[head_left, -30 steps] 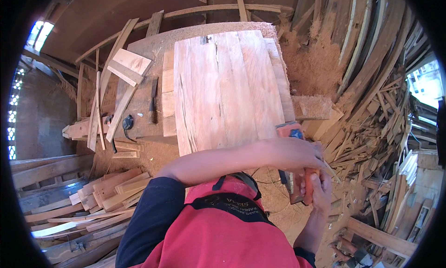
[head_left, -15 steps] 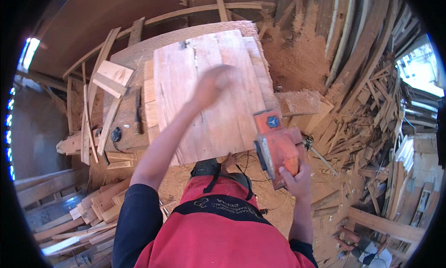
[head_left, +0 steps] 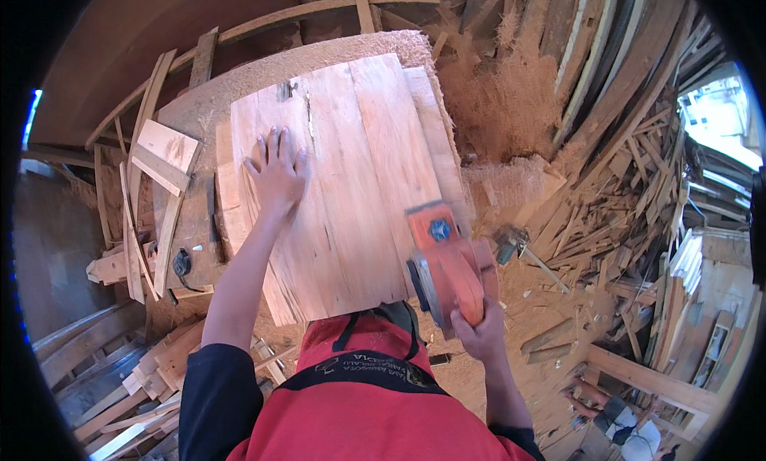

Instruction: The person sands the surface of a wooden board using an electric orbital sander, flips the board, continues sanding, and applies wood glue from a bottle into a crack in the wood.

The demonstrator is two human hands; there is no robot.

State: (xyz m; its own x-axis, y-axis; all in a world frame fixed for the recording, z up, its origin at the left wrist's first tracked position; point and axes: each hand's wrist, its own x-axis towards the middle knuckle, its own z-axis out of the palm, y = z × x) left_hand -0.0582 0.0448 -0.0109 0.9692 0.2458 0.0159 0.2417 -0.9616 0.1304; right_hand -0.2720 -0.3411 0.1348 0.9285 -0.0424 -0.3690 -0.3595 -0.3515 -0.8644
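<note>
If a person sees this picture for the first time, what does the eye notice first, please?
First, the orange power planer at the panel's near right edge, gripped by the right hand. Next, the wide pale wood panel filling the middle, with the left hand pressed flat on it, fingers spread. Heaps of offcuts lie to the right.

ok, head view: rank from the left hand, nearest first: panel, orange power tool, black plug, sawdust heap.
1. panel, under the left hand
2. black plug, on the bench to its left
3. orange power tool, at the panel's right edge
4. sawdust heap, far right
</note>
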